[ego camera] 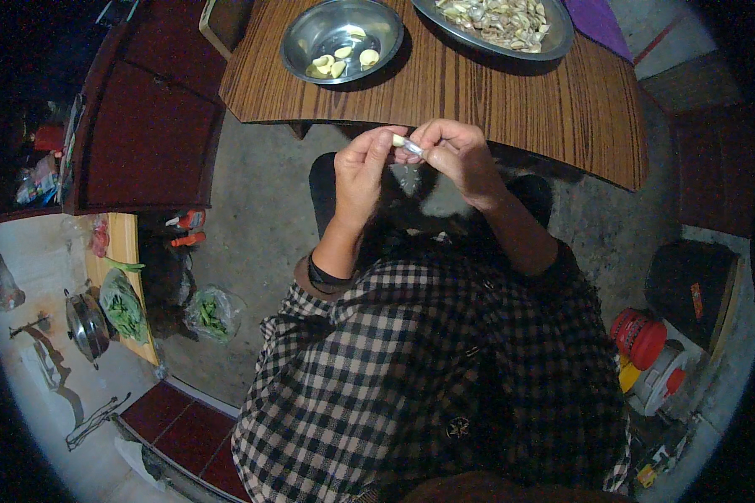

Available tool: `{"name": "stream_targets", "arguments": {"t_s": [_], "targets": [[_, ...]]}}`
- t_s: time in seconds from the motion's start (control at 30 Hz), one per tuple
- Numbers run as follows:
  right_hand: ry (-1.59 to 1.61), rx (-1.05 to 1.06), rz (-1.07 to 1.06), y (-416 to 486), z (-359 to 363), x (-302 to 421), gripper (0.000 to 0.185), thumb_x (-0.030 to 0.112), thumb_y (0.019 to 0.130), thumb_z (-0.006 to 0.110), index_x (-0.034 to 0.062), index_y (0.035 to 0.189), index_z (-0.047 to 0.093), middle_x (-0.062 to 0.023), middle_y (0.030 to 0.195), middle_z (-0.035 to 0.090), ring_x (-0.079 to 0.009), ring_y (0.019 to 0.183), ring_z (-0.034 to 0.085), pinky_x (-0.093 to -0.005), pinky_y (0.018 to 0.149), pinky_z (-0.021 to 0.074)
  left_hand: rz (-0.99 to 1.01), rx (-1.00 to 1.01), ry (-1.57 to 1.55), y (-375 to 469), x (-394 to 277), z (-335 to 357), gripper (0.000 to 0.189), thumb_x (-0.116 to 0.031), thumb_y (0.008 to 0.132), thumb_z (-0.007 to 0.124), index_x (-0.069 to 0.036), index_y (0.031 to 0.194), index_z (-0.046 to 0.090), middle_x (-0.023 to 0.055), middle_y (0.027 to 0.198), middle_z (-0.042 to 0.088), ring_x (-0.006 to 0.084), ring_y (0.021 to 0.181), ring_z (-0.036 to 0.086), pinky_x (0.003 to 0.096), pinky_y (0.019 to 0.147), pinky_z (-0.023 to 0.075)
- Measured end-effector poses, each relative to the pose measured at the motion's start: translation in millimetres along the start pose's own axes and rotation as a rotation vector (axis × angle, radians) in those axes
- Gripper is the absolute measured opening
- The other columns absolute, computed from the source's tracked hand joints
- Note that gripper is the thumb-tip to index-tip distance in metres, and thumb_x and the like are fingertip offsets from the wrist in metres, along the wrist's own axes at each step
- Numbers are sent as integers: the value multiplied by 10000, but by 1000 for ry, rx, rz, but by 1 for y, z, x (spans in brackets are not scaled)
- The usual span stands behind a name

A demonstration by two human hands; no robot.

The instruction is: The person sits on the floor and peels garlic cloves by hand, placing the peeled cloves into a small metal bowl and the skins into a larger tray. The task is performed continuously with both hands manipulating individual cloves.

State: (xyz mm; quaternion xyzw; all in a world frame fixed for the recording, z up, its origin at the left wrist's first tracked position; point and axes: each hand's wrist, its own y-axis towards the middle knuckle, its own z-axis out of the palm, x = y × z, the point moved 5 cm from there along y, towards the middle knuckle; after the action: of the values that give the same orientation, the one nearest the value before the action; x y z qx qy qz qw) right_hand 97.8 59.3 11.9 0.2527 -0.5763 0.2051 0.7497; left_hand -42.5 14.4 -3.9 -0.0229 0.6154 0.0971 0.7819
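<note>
Between the fingers of my left hand is a garlic clove, its pale flesh bare at the left end. Loose whitish skin hangs at its right end, where the thumb and fingers of my right hand pinch it. Both hands are held over my lap, just short of the table edge. Beyond them, a steel bowl holds several peeled garlic cloves. To its right, a wide steel basin contains a heap of unpeeled garlic cloves.
The wood-grain table spans the far side, with a purple cloth at its right. Dark red cabinets stand left. Bags of green vegetables and a lidded steel pot are lower left. A red tub sits lower right.
</note>
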Motion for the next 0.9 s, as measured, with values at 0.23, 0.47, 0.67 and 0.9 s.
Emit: {"name": "stream_targets", "arguments": {"t_s": [0.23,0.47,0.67,0.9], "targets": [[-124,80,-113,-2,-14,4,58,-60,798,526,-23,829,558,-102,884,614,-172,826,585,-287,780,460,-206,-103,-467,3,17,-6,318,-270,984,513,20,1059,617,72,888,652,126,794,608,264,724,517],[-915,151,-135,-12,-2,-12,177,146,749,698,38,879,643,-136,815,658,-308,718,629,-377,644,490,-323,-50,-706,7,33,-12,266,-241,965,552,1,1045,627,73,881,663,122,778,614,257,705,519],[-826,94,-79,-12,-6,-7,209,203,739,735,34,735,612,-140,716,625,-310,686,627,-389,618,482,-415,-113,-769,4,44,-15,230,-231,949,581,-11,991,636,77,838,672,118,716,621,230,648,523],[-849,130,-106,-7,2,4,174,125,754,724,23,849,619,-130,788,632,-288,731,641,-367,641,490,-434,-151,-584,0,39,-11,235,-259,925,621,-26,917,654,55,755,663,95,623,604,216,617,517]]}}
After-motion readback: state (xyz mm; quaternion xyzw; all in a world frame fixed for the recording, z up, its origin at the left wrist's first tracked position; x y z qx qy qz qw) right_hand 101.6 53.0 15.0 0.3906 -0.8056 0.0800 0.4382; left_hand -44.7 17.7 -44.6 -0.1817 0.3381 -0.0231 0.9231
